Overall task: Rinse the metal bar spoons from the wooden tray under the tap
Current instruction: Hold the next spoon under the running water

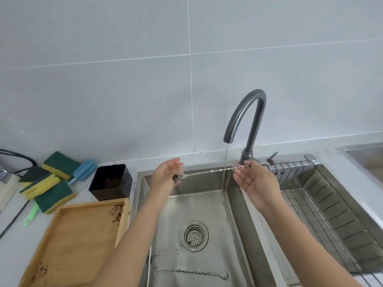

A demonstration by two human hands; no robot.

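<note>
A long twisted metal bar spoon (pixel 209 172) is held level over the sink (pixel 207 204), and the thin stream from the grey tap (pixel 248 119) crosses its stem. Its bowl end, caked with brown residue, lies against my left hand (pixel 165 176), whose fingers are straight. My right hand (pixel 256 183), palm up, pinches the stem near its far end with thumb and fingers. A second bar spoon (pixel 192 272) lies flat on the sink floor near the front. The wooden tray (pixel 78 241) on the counter to the left holds only brown crumbs.
A black square container (pixel 110 182) stands behind the tray. Green and yellow sponges (pixel 49 189) and a blue brush lie at the far left. A steel drain rack (pixel 323 204) fills the sink's right part. The strainer (pixel 194 235) sits mid-basin.
</note>
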